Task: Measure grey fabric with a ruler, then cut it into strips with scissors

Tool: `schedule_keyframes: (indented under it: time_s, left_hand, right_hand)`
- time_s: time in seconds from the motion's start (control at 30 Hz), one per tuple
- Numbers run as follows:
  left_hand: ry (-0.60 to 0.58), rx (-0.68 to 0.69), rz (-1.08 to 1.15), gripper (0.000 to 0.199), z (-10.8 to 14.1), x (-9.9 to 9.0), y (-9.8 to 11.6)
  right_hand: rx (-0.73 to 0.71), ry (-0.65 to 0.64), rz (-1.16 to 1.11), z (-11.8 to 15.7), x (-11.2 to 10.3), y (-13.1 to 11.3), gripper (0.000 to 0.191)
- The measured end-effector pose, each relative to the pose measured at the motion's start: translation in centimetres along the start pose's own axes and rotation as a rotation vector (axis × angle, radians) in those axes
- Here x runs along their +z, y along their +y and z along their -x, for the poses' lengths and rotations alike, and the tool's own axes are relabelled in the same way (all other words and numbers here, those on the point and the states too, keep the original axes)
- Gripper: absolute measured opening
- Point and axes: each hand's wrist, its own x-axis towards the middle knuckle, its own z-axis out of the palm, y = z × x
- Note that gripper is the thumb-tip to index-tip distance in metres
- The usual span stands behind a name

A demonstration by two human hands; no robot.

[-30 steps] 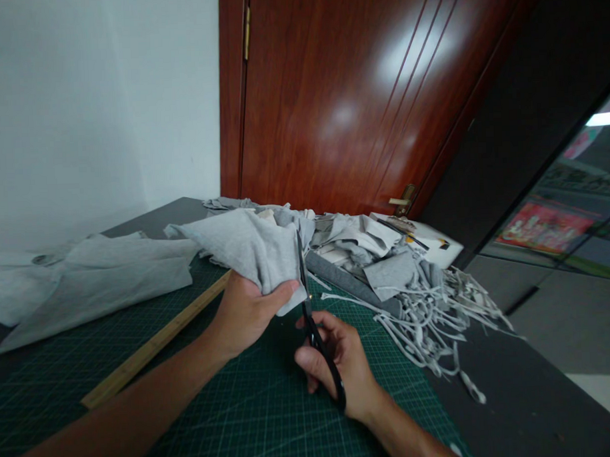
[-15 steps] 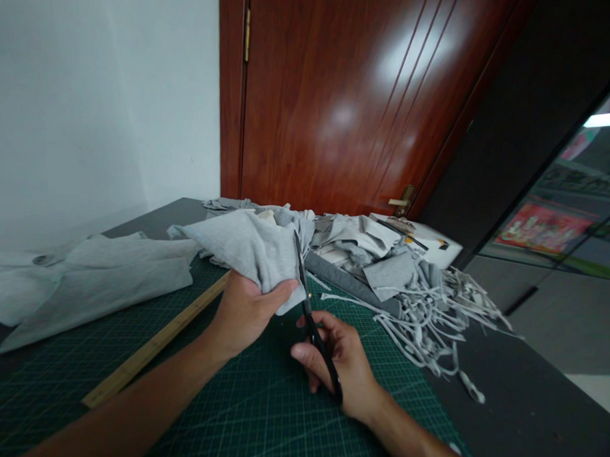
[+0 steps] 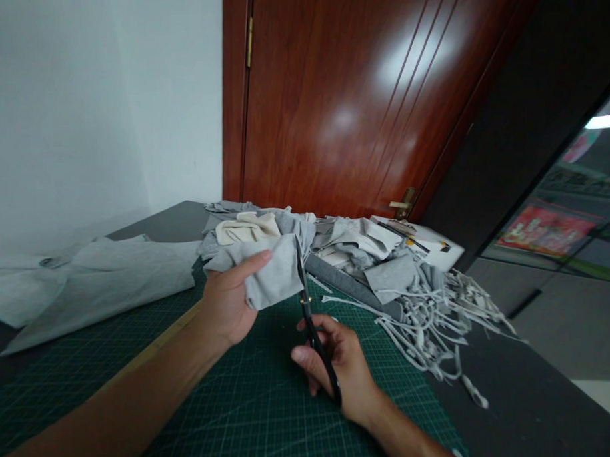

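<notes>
My left hand (image 3: 231,299) grips a piece of light grey fabric (image 3: 275,273) above the cutting mat, thumb on top and the other fingers beneath. In my right hand (image 3: 334,361) is a pair of black scissors (image 3: 311,325), held by the handles. Their blades point away from me and lie along the right edge of the fabric; whether they are fully closed I cannot tell. Under my left forearm runs a wooden ruler (image 3: 154,346), partly hidden by the arm. The green cutting mat (image 3: 251,404) with its grid lies below both hands.
To the left a larger grey cloth (image 3: 121,275) is spread out. Beyond my hands are heaped fabric pieces, including a folded cream cloth (image 3: 247,228) and a dark grey roll (image 3: 349,283). Thin fabric strips (image 3: 428,331) tangle at the right. A wooden door (image 3: 331,107) stands behind the table.
The fabric in my left hand has folded down and looks smaller, uncovering the cream cloth behind. My left hand has shifted slightly left; my right hand and the scissors are nearly where they were.
</notes>
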Motion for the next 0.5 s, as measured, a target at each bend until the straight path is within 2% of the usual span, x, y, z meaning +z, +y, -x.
schedule_keyframes:
  time_s: [0.07,0.17,0.33,0.5]
  left_hand:
    - [0.006,-0.031,-0.002,0.078,-0.17,0.18,0.35]
    - [0.03,-0.01,-0.013,0.084,-0.43,0.45,0.56]
    - [0.094,0.009,-0.021,0.082,-0.6,0.79,0.69]
    - [0.011,-0.044,-0.04,0.074,-0.36,0.37,0.92]
  right_hand:
    - [0.004,-0.009,-0.018,0.06,0.09,0.14,0.061]
    - [0.004,-0.032,-0.026,0.22,0.19,0.37,0.062]
    - [-0.006,-0.063,-0.002,0.46,0.34,0.73,0.062]
    - [0.013,-0.083,-0.005,0.64,0.51,0.82,0.063]
